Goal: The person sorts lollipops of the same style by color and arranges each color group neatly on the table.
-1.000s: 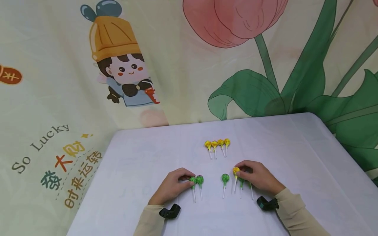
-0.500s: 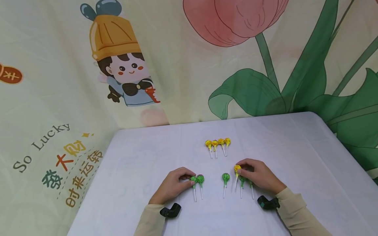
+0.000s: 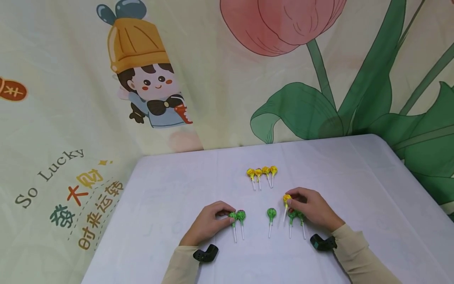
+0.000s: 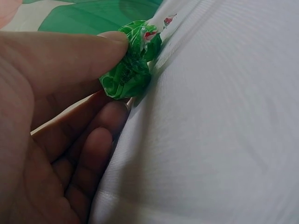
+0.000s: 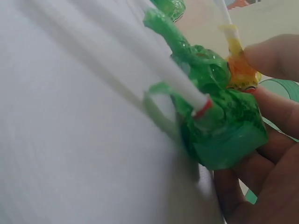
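Note:
My left hand (image 3: 208,224) pinches the wrapped head of a green lollipop (image 3: 232,215) between thumb and fingers, low at the white tablecloth. Another green lollipop (image 3: 241,215) lies right beside it. On the other side, my right hand (image 3: 313,207) holds a yellow lollipop (image 3: 286,198) by its head, the white stick pointing down toward me. Under that hand lie two green lollipops (image 5: 229,135), their heads partly hidden by the fingers in the head view. A single green lollipop (image 3: 271,213) rests to the left of them.
Farther back, several yellow lollipops (image 3: 258,172) lie in a row with sticks toward me. The white-covered table (image 3: 184,177) ends at a printed backdrop (image 3: 220,79). A black wrist camera (image 3: 205,253) sits at the left sleeve, another (image 3: 323,242) at the right.
My right hand has moved slightly away from me with the yellow lollipop, uncovering more of the green heads beneath. My left hand stays in place on its green lollipop.

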`<state>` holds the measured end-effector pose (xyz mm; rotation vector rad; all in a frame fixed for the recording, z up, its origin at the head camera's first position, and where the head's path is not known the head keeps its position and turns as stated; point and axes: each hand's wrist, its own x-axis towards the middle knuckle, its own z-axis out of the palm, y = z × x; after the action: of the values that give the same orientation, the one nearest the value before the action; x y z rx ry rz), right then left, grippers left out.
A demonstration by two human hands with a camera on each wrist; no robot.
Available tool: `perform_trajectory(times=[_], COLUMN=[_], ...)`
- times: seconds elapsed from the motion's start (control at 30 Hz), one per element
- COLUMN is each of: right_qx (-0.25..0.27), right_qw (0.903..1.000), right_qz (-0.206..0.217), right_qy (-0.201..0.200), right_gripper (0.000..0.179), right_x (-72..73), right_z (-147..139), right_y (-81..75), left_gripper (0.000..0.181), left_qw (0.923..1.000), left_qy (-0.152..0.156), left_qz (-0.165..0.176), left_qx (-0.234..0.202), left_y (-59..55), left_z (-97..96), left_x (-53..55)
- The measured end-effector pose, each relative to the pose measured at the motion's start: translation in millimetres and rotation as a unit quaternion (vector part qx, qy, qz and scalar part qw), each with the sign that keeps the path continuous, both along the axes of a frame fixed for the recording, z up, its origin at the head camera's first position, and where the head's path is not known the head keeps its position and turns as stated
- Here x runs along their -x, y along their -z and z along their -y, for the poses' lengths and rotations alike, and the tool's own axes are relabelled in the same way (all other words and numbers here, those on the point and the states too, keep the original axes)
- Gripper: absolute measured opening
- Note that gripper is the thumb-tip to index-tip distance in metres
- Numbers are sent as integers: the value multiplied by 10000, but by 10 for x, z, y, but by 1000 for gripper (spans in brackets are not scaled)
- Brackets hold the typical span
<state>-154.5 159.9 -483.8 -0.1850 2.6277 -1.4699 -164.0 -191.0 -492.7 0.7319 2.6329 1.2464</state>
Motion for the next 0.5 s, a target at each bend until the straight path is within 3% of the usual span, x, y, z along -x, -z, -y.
perform_trajectory(times=[0.27,0.5], right_qx=[-218,-263], right_qw=[9992,9992], right_qz=[-123,-47], right_qy=[324,306], right_gripper=[28,28], right_x=[102,145], right_z=[-32,-82], right_y=[-59,-65], left_gripper=[23,22], left_qw=[10000,9999], left_qy=[15,36], left_qz=[-62,-31], left_qx=[-56,-165], left_y=[-4,16], left_z=[-1,-11], left_x=[10,2])
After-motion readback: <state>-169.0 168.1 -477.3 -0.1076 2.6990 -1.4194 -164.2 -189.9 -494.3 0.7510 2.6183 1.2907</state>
